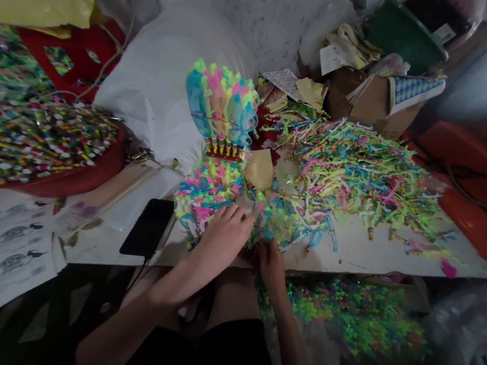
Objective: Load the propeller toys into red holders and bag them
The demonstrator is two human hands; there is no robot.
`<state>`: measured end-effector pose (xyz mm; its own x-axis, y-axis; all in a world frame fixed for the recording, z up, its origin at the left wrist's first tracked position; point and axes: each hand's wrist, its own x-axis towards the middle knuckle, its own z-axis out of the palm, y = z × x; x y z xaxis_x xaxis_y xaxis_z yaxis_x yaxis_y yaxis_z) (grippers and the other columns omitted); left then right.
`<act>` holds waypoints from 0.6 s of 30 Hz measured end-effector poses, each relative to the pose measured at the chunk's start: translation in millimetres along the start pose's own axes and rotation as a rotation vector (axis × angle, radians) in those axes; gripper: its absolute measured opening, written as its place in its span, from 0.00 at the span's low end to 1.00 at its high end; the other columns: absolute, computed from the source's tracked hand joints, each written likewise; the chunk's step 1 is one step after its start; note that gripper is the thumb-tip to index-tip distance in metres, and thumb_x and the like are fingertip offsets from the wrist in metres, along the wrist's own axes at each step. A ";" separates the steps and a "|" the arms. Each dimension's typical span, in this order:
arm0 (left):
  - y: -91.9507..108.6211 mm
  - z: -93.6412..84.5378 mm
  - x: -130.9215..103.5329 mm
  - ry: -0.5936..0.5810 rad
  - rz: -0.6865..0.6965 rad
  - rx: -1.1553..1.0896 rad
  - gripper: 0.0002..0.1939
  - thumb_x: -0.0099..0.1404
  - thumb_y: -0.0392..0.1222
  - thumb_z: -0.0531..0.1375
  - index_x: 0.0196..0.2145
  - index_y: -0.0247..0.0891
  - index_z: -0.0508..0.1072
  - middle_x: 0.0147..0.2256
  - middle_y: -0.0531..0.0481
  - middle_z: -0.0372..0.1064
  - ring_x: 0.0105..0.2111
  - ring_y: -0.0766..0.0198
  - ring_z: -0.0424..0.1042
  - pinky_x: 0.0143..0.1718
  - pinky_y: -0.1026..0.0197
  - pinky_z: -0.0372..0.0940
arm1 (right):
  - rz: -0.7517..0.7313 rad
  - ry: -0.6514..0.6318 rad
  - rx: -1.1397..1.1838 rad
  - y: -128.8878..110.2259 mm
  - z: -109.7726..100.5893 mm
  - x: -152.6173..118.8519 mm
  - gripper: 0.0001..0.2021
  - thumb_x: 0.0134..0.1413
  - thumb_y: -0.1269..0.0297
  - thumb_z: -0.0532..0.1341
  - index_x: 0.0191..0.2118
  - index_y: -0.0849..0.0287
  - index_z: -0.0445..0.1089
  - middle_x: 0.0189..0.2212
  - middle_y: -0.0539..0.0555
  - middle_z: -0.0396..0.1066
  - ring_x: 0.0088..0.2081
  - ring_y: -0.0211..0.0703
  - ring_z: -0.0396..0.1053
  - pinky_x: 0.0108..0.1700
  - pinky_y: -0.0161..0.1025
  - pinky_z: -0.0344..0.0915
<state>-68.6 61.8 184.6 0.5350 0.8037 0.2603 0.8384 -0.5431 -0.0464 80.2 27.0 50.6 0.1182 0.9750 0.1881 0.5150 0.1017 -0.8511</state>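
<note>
My left hand (230, 228) lies over a heap of small colourful plastic pieces (197, 197) near the table's front edge, its fingers bent together; what they hold is too small to make out. To its right, my right hand (270, 261) is at the table edge, beside pale green and clear pieces (281, 219). Its fingertips are dark and partly hidden. Behind the heap a fan-shaped bundle of coloured loops (223, 102) stands upright in a red rack (225, 150). A beige card (260, 169) is right of the rack.
On the white table (343, 254) lies a big pile of thin coloured sticks (365, 171). At left are a red basin (101, 175) of capped sticks, a black phone (148, 227) and printed sheets (13, 251). A cardboard box (376, 105) and white sack (168, 72) stand behind.
</note>
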 end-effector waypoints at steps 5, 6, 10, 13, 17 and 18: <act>0.3 -2.8 -2.7 0.028 -0.012 -0.027 0.11 0.66 0.37 0.50 0.38 0.36 0.72 0.35 0.44 0.69 0.43 0.54 0.64 0.46 0.51 0.58 | -0.024 -0.031 -0.006 -2.2 -1.5 4.5 0.11 0.60 0.58 0.49 0.32 0.56 0.62 0.25 0.50 0.67 0.27 0.41 0.65 0.31 0.36 0.60; 0.4 -2.7 -3.1 0.034 -0.003 -0.048 0.11 0.66 0.37 0.50 0.39 0.36 0.72 0.36 0.44 0.70 0.44 0.54 0.64 0.47 0.51 0.58 | -0.032 -0.038 -0.014 -3.3 -1.7 6.0 0.11 0.60 0.58 0.49 0.33 0.56 0.63 0.26 0.51 0.68 0.29 0.41 0.66 0.33 0.37 0.61; 0.0 -1.6 -4.3 0.080 -0.026 -0.139 0.16 0.67 0.39 0.49 0.51 0.36 0.66 0.43 0.44 0.70 0.48 0.55 0.63 0.52 0.49 0.55 | -0.052 -0.039 -0.013 -7.6 -5.7 7.9 0.12 0.59 0.58 0.51 0.40 0.57 0.66 0.35 0.55 0.71 0.38 0.44 0.69 0.41 0.40 0.63; -1.1 -4.7 -7.6 0.121 -0.035 -0.196 0.19 0.68 0.40 0.49 0.55 0.38 0.62 0.47 0.44 0.68 0.51 0.56 0.62 0.55 0.48 0.53 | -0.036 -0.016 0.015 -4.1 -15.4 1.0 0.13 0.60 0.57 0.50 0.43 0.57 0.66 0.37 0.55 0.72 0.38 0.43 0.69 0.41 0.39 0.64; 3.3 -13.6 -21.9 0.224 -0.028 -0.334 0.17 0.67 0.39 0.49 0.53 0.40 0.63 0.51 0.45 0.65 0.54 0.57 0.59 0.57 0.48 0.53 | 0.097 0.177 -0.121 17.1 -39.3 -10.9 0.16 0.60 0.53 0.48 0.39 0.59 0.67 0.30 0.54 0.71 0.29 0.42 0.68 0.33 0.38 0.63; 6.6 -14.7 -27.3 0.243 -0.025 -0.375 0.16 0.67 0.38 0.50 0.52 0.40 0.63 0.51 0.45 0.65 0.54 0.58 0.59 0.57 0.47 0.53 | 0.135 0.260 -0.189 24.5 -46.3 -11.9 0.17 0.60 0.52 0.48 0.39 0.59 0.66 0.29 0.55 0.71 0.28 0.42 0.67 0.32 0.38 0.63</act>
<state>-79.2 32.6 191.4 0.4375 0.7619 0.4776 0.7313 -0.6105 0.3042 130.7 8.7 50.2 0.3954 0.8919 0.2194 0.6254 -0.0865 -0.7755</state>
